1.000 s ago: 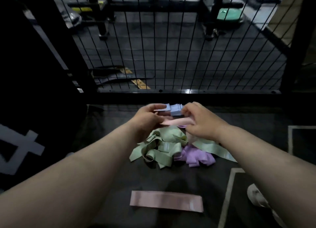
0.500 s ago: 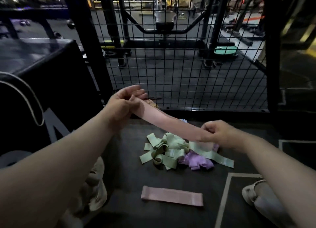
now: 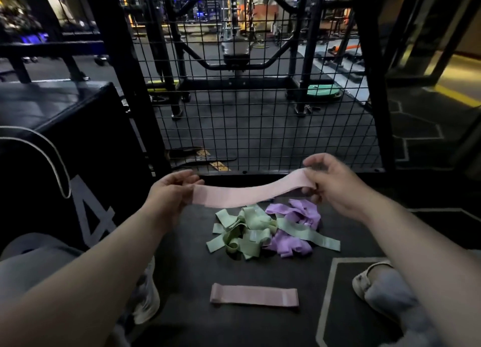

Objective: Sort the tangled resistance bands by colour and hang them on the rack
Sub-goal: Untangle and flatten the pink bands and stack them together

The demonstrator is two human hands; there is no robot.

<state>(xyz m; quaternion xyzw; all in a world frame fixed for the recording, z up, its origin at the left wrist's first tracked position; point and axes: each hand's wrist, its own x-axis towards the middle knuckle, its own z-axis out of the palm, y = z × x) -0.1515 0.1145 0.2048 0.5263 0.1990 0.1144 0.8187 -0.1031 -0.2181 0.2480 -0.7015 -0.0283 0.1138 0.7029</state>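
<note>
A pink band is stretched out flat in the air between my hands. My left hand pinches its left end and my right hand pinches its right end. Below it on the dark floor lies a tangled heap of green bands and purple bands, the two colours twisted together. A second pink band lies flat and alone on the floor nearer to me. The black wire mesh rack stands upright just beyond the heap.
A black box with a large number on it stands at my left. My shoes show at the lower left and lower right. Gym machines stand behind the mesh.
The pink band came free of the heap and is now held level and taut. My right hand rose from near the heap. The view tilted up.
</note>
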